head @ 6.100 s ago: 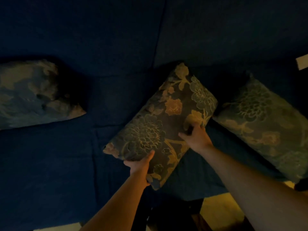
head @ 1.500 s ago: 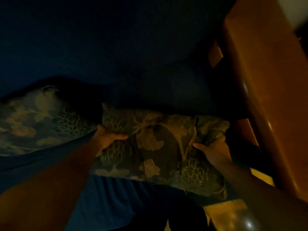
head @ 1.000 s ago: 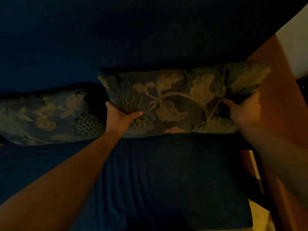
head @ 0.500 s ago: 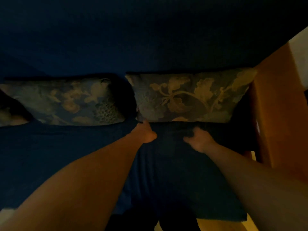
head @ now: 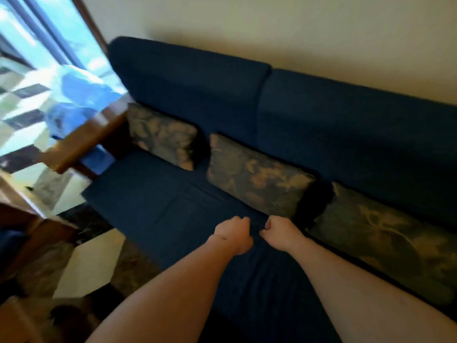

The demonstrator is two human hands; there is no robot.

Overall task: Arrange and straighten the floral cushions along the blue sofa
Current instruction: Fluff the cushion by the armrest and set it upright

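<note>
Three floral cushions lean in a row against the backrest of the blue sofa (head: 188, 95): the left cushion (head: 162, 137) by the wooden armrest, the middle cushion (head: 254, 179), and the right cushion (head: 385, 241). My left hand (head: 233, 235) and my right hand (head: 279, 233) hover side by side over the seat, just in front of the middle cushion. Both are curled into loose fists and hold nothing. Neither touches a cushion.
A wooden armrest (head: 84, 142) closes the sofa's left end. Beyond it a bright window or glass door (head: 37, 70) and something blue (head: 81, 92) show, blurred. Patterned floor with a pale tile (head: 91, 263) lies at the lower left. A cream wall (head: 296, 30) rises behind the sofa.
My hands let go of the right cushion after pushing it upright against the backrest, then drew back and closed into fists. The view swung left and brightened, showing the whole row.
</note>
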